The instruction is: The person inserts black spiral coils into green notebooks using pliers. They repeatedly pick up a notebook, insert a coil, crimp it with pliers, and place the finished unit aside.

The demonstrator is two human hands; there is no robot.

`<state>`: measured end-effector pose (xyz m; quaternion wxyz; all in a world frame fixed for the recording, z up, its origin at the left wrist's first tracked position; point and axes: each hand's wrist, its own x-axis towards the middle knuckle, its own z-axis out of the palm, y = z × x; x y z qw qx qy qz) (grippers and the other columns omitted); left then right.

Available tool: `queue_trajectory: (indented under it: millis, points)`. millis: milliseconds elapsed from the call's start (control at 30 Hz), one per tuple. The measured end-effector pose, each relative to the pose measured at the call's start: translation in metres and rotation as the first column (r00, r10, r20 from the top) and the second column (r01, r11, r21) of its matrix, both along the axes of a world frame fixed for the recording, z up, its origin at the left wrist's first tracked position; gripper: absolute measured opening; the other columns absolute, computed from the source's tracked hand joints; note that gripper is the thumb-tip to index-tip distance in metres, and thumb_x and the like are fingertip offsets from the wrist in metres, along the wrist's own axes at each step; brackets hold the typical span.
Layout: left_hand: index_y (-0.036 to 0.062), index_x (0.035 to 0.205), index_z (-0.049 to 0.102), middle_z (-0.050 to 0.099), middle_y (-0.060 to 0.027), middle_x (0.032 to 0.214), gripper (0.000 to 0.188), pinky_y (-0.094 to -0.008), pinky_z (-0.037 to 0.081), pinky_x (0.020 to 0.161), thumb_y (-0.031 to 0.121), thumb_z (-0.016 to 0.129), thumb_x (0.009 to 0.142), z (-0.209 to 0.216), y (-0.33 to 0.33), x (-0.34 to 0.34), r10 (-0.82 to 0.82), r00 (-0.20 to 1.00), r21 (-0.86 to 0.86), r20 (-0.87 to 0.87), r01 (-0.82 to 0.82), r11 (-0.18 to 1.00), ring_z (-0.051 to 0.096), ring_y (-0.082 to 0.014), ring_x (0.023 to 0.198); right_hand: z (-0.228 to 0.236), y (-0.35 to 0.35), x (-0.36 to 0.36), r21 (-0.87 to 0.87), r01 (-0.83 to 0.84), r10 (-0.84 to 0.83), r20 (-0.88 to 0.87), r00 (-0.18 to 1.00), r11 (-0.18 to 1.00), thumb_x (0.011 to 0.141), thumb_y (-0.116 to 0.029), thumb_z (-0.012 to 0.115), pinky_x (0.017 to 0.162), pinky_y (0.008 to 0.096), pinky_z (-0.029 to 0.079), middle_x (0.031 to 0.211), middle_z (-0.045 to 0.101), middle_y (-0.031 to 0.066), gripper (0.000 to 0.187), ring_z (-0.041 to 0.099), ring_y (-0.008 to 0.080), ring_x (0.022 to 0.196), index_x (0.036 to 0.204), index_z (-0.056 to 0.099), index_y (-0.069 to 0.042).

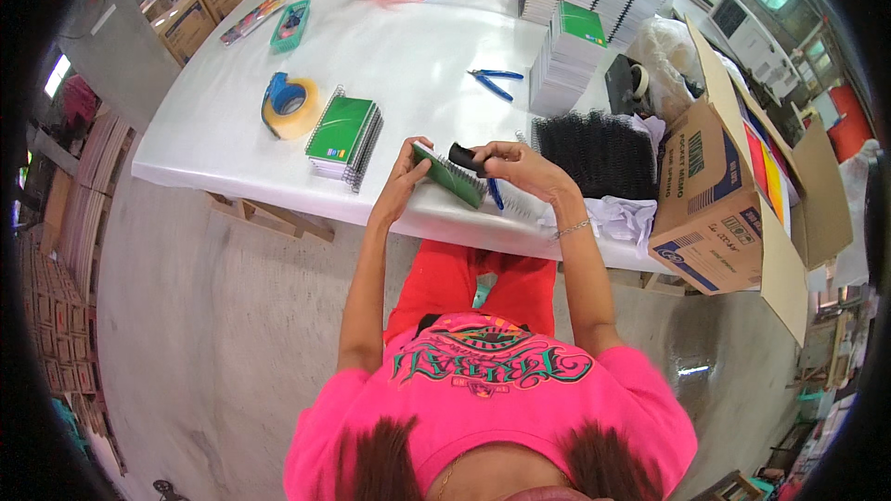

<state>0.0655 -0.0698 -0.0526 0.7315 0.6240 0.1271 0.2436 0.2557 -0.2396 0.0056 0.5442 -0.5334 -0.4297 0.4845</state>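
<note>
My left hand [405, 174] grips a small green-covered notebook [451, 184], tilted above the table's front edge. Along its upper edge, wire coil loops are visible. My right hand [522, 167] pinches a small black curved piece [461, 157] close to the coil; its exact kind is unclear. Below the right fingers a blue handle [495, 193] shows, partly hidden by the hand. Left of my hands lies a stack of green spiral notebooks [341, 130]. Just right of my right hand is a dense pile of black wire coils [594, 156] on white paper.
Blue-handled pliers [496, 83] lie on the white table [408, 56]. A tape dispenser [286, 107] and a green basket [290, 26] sit to the left. Tall notebook stacks [562, 60] and an open cardboard box [710, 190] stand right.
</note>
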Motion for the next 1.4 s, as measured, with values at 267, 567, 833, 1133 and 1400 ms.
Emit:
queue_trajectory:
  millis: [267,567,833,1133,1400]
  points:
    - [0.0147,0.138,0.044,0.045,-0.0002,0.097,0.044,-0.0266,0.037,0.088,0.016,0.058,0.096,-0.005,0.003,0.001,-0.056,0.997,-0.034,0.051,0.058,0.998,0.045,-0.0121,0.093,0.033,0.012,-0.003,-0.126,0.009,0.035,0.339,0.94,0.992,0.082,-0.036,0.078,0.082,0.0255,0.044,0.092,0.067,0.0044,0.037,0.058,0.0117,0.089,0.1,0.071,-0.005]
    - [0.0149,0.146,0.041,0.05,-0.0028,0.112,0.052,-0.0289,0.036,0.098,0.013,0.057,0.096,0.003,0.0,0.002,-0.069,0.997,-0.022,0.041,0.07,0.997,0.047,-0.0141,0.104,0.024,0.029,0.005,-0.153,0.101,-0.024,0.441,0.897,0.983,0.076,-0.039,0.082,0.086,0.0303,0.045,0.095,0.069,0.0064,0.042,0.058,0.0163,0.093,0.097,0.073,-0.004]
    - [0.0136,0.147,0.042,0.054,-0.0035,0.115,0.053,-0.03,0.035,0.103,0.015,0.058,0.096,0.003,-0.002,0.0,-0.041,0.996,-0.045,0.078,0.045,0.998,0.048,-0.0157,0.11,0.023,0.043,-0.005,-0.076,0.098,-0.04,0.552,0.833,0.992,0.072,-0.047,0.082,0.088,0.032,0.046,0.094,0.069,0.0137,0.055,0.062,0.0218,0.087,0.099,0.072,0.0]
    - [0.0058,0.131,0.049,0.052,-0.0052,0.113,0.033,-0.0278,0.037,0.096,0.011,0.054,0.099,-0.007,-0.034,0.003,0.378,0.922,0.077,0.088,-0.384,0.92,0.048,-0.0145,0.103,-0.026,0.036,0.041,0.307,0.435,-0.52,0.652,0.551,0.847,0.084,-0.037,0.074,0.102,0.0426,0.041,0.122,0.058,0.024,0.051,0.052,0.0361,0.119,0.12,0.061,-0.003]
    - [0.004,0.127,0.05,0.054,-0.0063,0.118,0.029,-0.0267,0.037,0.095,0.014,0.055,0.1,0.001,-0.047,0.002,0.478,0.865,0.139,0.152,-0.497,0.856,0.049,-0.0148,0.102,-0.067,-0.021,-0.031,0.243,0.562,-0.378,0.916,0.136,0.791,0.079,-0.053,0.074,0.1,0.0552,0.036,0.129,0.047,0.0269,0.083,0.044,0.0457,0.119,0.135,0.047,0.002]
